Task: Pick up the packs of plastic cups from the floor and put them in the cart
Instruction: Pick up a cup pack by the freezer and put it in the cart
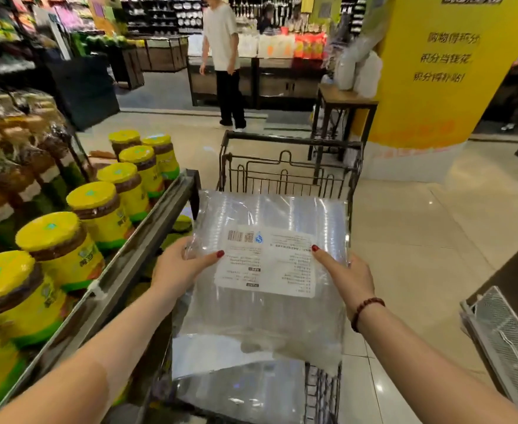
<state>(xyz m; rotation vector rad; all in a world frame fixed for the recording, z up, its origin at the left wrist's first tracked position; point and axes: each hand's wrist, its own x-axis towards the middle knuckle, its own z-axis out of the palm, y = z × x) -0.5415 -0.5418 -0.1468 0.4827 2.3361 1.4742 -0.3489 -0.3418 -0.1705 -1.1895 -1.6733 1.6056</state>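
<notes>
Left fingers (pixel 205 260) pinch the left edge of the pack of plastic cups (pixel 267 215), thumb on top at the white label (pixel 267 264). Right fingers (pixel 323 259) do the same on the right edge. Left hand (pixel 178 267) and right hand (pixel 348 275) both grip the pack, held flat over the cart (pixel 288 139). A second clear pack (pixel 242 390) lies below in the cart; contact between them unclear. Yellow-lidded jars (pixel 98 209) sit on the shelf (pixel 147 237) just left of the cart. A yellow pillar (pixel 435 87) stands ahead right, and a person in a white top (pixel 221 38) stands beyond.
</notes>
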